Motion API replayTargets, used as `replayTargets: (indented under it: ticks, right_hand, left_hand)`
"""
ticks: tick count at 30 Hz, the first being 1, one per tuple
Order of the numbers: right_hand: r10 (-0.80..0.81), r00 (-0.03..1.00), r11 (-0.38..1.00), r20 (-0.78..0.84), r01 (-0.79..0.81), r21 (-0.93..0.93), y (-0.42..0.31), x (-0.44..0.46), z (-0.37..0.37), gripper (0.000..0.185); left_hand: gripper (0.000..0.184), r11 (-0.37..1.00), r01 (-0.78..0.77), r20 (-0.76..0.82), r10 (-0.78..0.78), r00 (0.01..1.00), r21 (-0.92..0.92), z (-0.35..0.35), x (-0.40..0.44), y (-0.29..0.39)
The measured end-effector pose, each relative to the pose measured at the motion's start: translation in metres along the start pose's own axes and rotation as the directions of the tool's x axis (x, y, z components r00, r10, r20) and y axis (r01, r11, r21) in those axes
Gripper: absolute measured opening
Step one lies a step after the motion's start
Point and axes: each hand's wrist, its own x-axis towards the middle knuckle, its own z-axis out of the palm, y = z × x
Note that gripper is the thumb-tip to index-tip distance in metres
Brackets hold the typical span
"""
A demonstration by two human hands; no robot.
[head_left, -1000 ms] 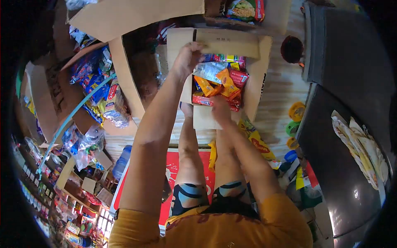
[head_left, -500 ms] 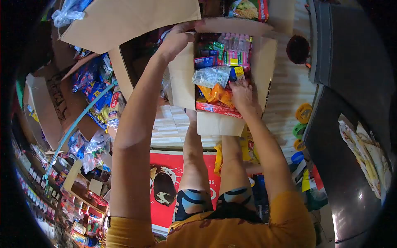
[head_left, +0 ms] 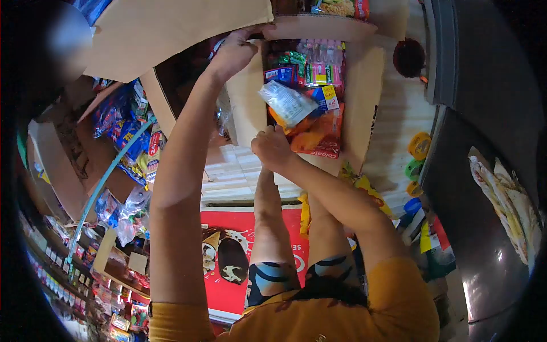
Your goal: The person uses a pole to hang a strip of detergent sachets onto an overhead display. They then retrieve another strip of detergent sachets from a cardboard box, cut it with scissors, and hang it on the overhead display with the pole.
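An open cardboard box [head_left: 361, 108] holds packed goods: a silver-white packet [head_left: 288, 102], an orange pouch [head_left: 310, 135], a red Colgate box [head_left: 325, 153], a blue box with a yellow sale tag [head_left: 329, 98], pink-and-green packs [head_left: 322, 76] and small clear bottles [head_left: 320, 52]. My left hand [head_left: 235, 55] is at the box's far left corner, its fingers closed on the cardboard flap [head_left: 245, 100]. At the near left corner, beside the orange pouch, my right hand [head_left: 272, 149] has its fingers curled in; whatever they grip is hidden.
A large cardboard sheet [head_left: 171, 34] spans the upper left. Cartons of packets [head_left: 128, 134] stand on the left, with a light-blue strip [head_left: 108, 174] across them. Tape rolls [head_left: 419, 146] sit at right beside a dark surface [head_left: 484, 114]. A red ice-cream panel [head_left: 228, 245] lies below.
My right hand has moved left and toward me, from the box's right side to its near left corner. The silver-white packet has tilted, and the Colgate box shows more of its face.
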Motion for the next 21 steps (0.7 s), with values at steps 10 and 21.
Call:
replayTargets:
  ticks: [10, 21]
  right_hand:
    - [0.245, 0.965, 0.935, 0.091, -0.260, 0.242, 0.059, 0.026, -0.010, 0.015]
    - [0.958, 0.279, 0.175, 0.072, -0.761, 0.624, 0.229, 0.036, 0.012, 0.037]
  left_hand:
    - [0.044, 0.991, -0.123, 0.002, 0.123, 0.992, -0.052, 0.002, 0.008, -0.018]
    - [0.056, 0.974, -0.225, -0.010, 0.225, 0.974, 0.033, 0.009, -0.001, -0.016]
